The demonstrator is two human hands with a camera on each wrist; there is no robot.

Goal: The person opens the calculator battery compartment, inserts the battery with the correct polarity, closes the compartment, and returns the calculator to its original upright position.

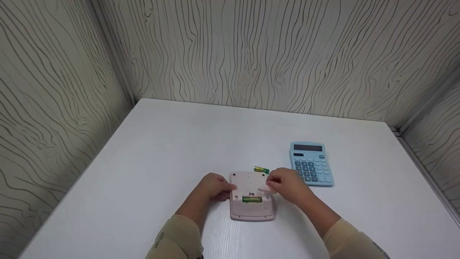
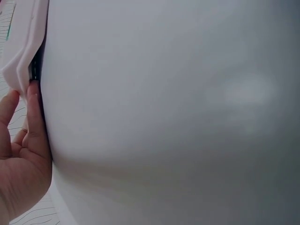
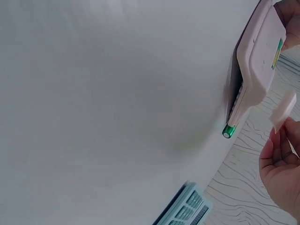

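A pink calculator (image 1: 248, 210) lies face down on the white table, its battery slot uncovered. A green and yellow battery (image 1: 252, 199) sits in that slot. My left hand (image 1: 214, 186) grips the calculator's left edge, thumb on the back and fingers underneath; the left wrist view shows this hand (image 2: 26, 154) at the pink casing. Above the calculator's right side, my right hand (image 1: 287, 182) pinches a small pink battery cover (image 1: 265, 189). In the right wrist view the cover (image 3: 283, 111) is held apart from the calculator (image 3: 260, 56).
A second green battery (image 1: 261, 169) lies on the table just beyond the pink calculator's far edge. To the right of it, a blue calculator (image 1: 312, 163) lies face up. Wood-grain patterned panels (image 1: 230, 54) stand around the white table (image 1: 161, 144).
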